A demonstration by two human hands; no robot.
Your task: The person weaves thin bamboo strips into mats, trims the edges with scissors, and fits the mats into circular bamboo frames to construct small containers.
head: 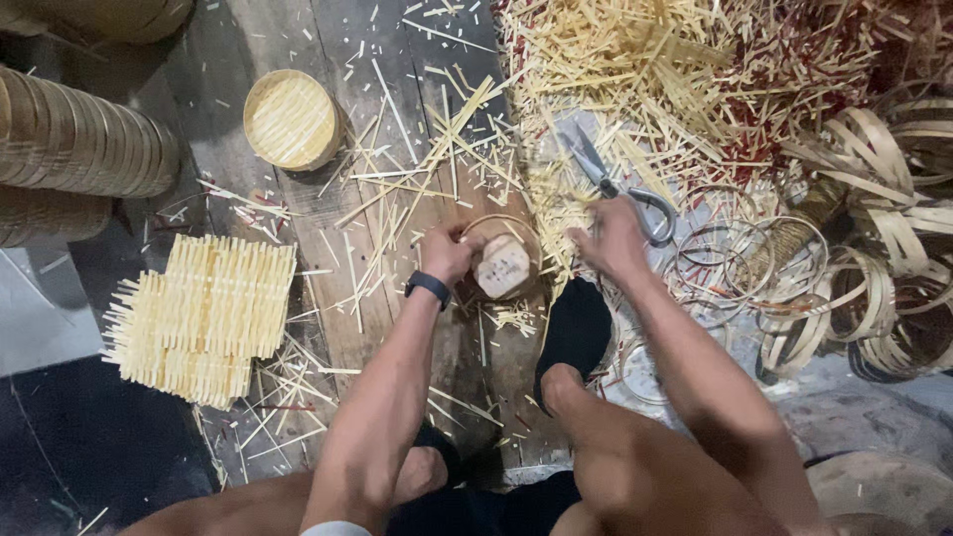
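My left hand, with a dark watch on the wrist, grips the rim of a small round bamboo ring. The ring sits around a pale wooden block on the wooden board. My right hand rests with curled fingers on loose bamboo strips just right of the ring. It touches the handle end of a pair of grey scissors. I cannot tell whether it grips them.
A round woven lid lies at the back. A stack of woven mats sits at the left, with stacked round frames behind it. A strip pile and bamboo hoops fill the right. My black-socked foot lies below the block.
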